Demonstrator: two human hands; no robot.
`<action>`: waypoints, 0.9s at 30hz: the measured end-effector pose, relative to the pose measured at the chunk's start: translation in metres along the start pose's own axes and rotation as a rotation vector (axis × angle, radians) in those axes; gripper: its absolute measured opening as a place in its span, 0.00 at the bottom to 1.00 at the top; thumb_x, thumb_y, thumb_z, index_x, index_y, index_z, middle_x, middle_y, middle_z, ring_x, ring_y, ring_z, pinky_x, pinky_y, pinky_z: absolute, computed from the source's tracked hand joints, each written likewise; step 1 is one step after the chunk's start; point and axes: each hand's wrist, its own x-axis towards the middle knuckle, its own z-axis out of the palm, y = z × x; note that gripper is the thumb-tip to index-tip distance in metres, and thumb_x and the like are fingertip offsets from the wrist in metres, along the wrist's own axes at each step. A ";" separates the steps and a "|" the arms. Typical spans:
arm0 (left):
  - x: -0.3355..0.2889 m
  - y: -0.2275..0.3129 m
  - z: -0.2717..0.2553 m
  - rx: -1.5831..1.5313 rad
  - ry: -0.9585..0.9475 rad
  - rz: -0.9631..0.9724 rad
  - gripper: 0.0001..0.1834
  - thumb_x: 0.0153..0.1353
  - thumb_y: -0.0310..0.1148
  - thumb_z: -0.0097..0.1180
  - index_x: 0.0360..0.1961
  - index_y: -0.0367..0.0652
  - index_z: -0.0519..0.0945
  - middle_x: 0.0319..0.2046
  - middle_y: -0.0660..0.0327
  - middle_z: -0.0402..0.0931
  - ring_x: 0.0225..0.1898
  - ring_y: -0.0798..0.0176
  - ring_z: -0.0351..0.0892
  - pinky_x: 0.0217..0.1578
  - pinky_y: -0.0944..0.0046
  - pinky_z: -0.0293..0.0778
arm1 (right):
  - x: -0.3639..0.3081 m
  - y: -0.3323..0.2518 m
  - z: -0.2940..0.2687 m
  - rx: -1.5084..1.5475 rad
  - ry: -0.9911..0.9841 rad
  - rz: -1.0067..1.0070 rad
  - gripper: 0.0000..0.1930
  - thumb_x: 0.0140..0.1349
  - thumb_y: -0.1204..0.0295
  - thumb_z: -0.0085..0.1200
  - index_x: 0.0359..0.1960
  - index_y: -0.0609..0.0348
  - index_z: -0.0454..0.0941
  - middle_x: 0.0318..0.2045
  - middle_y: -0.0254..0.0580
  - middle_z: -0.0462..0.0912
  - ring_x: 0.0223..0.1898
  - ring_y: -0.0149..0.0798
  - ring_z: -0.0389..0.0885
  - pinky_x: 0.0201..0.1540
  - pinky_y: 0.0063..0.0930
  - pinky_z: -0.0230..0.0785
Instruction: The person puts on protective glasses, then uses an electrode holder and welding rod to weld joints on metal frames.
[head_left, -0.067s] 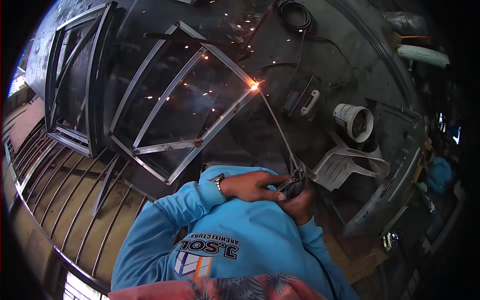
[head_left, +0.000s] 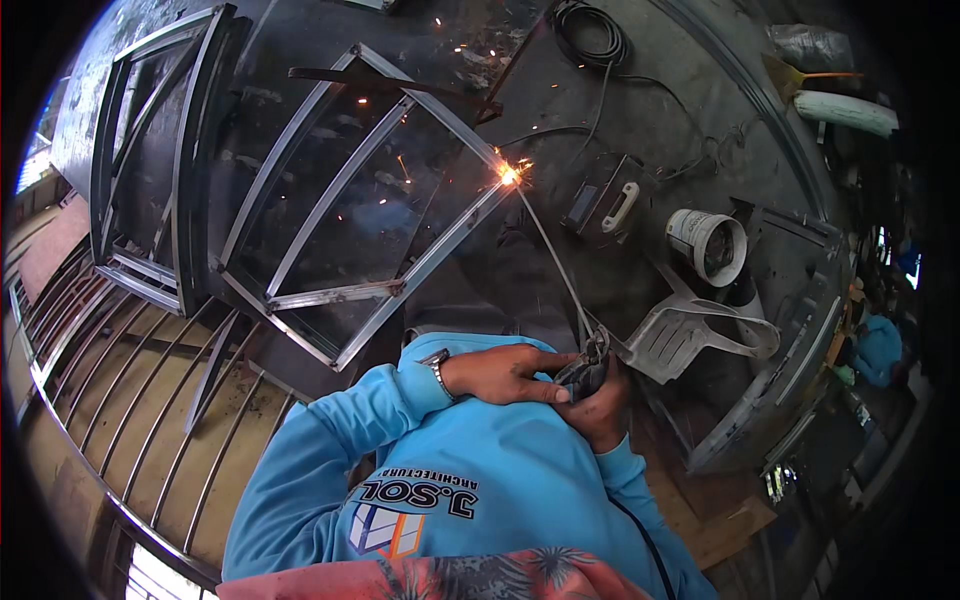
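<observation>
My right hand is wrapped round a dark welding electrode holder just in front of my body. My left hand, with a metal watch at its wrist, rests against my front, its thumb and fingers closed on the holder's near side. From the jaws a long thin welding rod slants away up and left. Its tip meets the right corner of a metal frame, where a bright arc burns and throws sparks. Glare hides the joint itself.
Another metal frame lies at the far left, above a curved barred railing. To the right are a welding machine, a white bucket and a grey plastic chair piece. Coiled cable lies at the back.
The arc flares with a different spray, and fewer sparks fly over the frame. Both hands and the holder stay nearly where they were.
</observation>
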 end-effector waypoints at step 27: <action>0.000 0.000 0.001 -0.088 0.026 0.029 0.33 0.71 0.50 0.53 0.66 0.35 0.69 0.50 0.43 0.80 0.51 0.50 0.81 0.53 0.55 0.73 | 0.008 -0.002 0.001 -0.110 -0.057 0.099 0.32 0.45 0.50 0.75 0.40 0.60 0.72 0.22 0.42 0.81 0.25 0.40 0.87 0.27 0.35 0.77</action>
